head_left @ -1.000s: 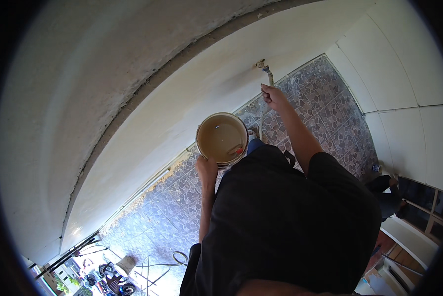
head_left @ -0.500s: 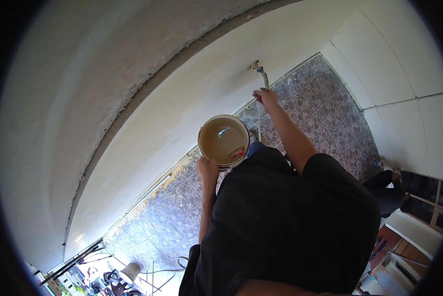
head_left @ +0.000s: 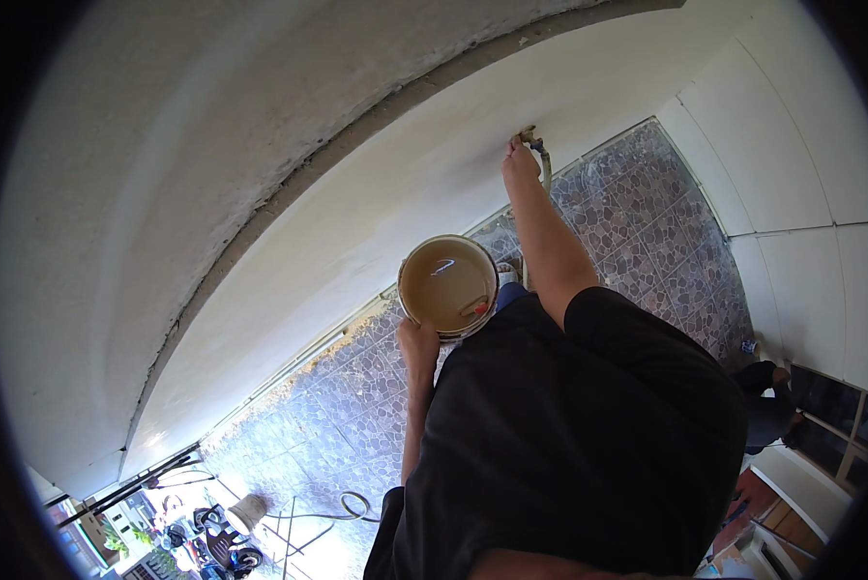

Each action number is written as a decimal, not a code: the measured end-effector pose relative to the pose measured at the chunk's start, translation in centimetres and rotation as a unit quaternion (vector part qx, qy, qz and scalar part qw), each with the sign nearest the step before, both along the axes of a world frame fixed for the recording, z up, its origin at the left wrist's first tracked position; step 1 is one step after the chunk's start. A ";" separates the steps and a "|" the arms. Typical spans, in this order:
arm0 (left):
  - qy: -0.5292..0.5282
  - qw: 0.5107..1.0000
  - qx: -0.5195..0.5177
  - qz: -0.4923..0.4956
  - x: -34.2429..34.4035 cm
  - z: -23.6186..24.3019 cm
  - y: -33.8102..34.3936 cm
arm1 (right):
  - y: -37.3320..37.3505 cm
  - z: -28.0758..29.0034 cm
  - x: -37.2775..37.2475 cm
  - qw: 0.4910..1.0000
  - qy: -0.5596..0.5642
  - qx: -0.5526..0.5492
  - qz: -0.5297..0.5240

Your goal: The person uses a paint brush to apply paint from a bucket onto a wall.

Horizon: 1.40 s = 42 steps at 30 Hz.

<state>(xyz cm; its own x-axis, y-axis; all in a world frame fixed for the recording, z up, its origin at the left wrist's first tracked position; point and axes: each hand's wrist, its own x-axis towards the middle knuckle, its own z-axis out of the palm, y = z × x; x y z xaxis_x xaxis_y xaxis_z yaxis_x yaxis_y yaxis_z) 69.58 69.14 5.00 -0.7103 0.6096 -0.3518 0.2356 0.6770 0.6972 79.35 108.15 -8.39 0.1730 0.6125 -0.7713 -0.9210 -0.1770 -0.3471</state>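
A round, pale bucket [head_left: 404, 280] hangs beside my body, close to the wall. Inside are cloudy tan liquid [head_left: 443, 288] and a small thing with a red part [head_left: 479, 309] near its right side. My left hand [head_left: 417, 348] is closed on the near-left edge of the bucket, its fingers partly hidden. Farther off, my right arm stretches to the wall, where my right hand [head_left: 520, 162] has its fingers closed at the brass-coloured tap [head_left: 528, 132]. From that tap a hose [head_left: 547, 171] runs down toward the floor.
The cream wall [head_left: 356, 261] runs along my left side above a stone-patterned tiled floor [head_left: 637, 208]. Behind me at the lower left are another bucket [head_left: 246, 514], a coiled hose [head_left: 354, 505] and a motorcycle [head_left: 223, 551]. A person [head_left: 767, 406] is at the far right.
My right hand has moved from beside the hose, fingers spread, up to the tap and closed there. The left hand keeps hold of the bucket. The whole view has shifted slightly.
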 end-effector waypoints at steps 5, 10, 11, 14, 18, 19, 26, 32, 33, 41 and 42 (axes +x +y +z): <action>-0.004 0.999 0.031 0.014 -0.1 0.1 0.0 | 0.4 -0.6 -0.4 0.998 0.045 -0.031 0.020; 0.006 0.999 0.035 0.006 -0.1 0.0 0.8 | 2.2 -5.4 2.6 0.859 0.473 -0.003 -0.197; 0.001 0.999 0.031 0.008 -0.2 -0.2 0.7 | 2.1 -5.5 2.2 0.926 0.360 0.038 -0.108; -0.002 0.999 0.033 0.006 -0.4 -0.7 0.6 | 2.3 -5.1 1.8 0.948 0.299 0.026 -0.103; 0.008 0.999 0.034 0.004 -0.5 -0.5 0.4 | 2.4 -3.9 1.0 0.981 0.173 0.001 -0.089; 0.009 0.999 0.033 0.006 -0.6 -0.7 0.1 | 2.2 -3.8 0.6 0.986 0.141 -0.007 -0.083; -0.035 0.997 0.055 -0.048 0.6 -0.4 3.0 | 7.6 -9.9 9.0 0.958 0.213 0.154 -0.114; -0.019 0.999 0.030 0.002 -0.8 -1.4 0.7 | -4.4 -8.2 8.4 0.909 -0.113 0.100 0.388; -0.025 0.999 0.038 0.020 -1.3 -2.0 -0.3 | -6.7 -7.3 8.3 0.922 -0.095 0.055 0.370; -0.030 0.999 0.023 -0.003 -0.9 -1.3 0.6 | -9.7 -7.0 12.9 0.800 -0.438 -0.044 0.408; -0.040 0.999 0.031 -0.014 -0.8 -0.8 1.1 | -8.7 -6.7 11.9 0.796 -0.464 -0.001 0.389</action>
<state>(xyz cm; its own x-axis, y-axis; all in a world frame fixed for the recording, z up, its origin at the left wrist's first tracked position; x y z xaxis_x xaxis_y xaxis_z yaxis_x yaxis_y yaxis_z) 68.76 70.26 4.17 -0.6632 0.6516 -0.3683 0.1964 0.6263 0.7545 91.27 99.48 -15.12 0.2373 0.8120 -0.5333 0.1199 -0.5692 -0.8134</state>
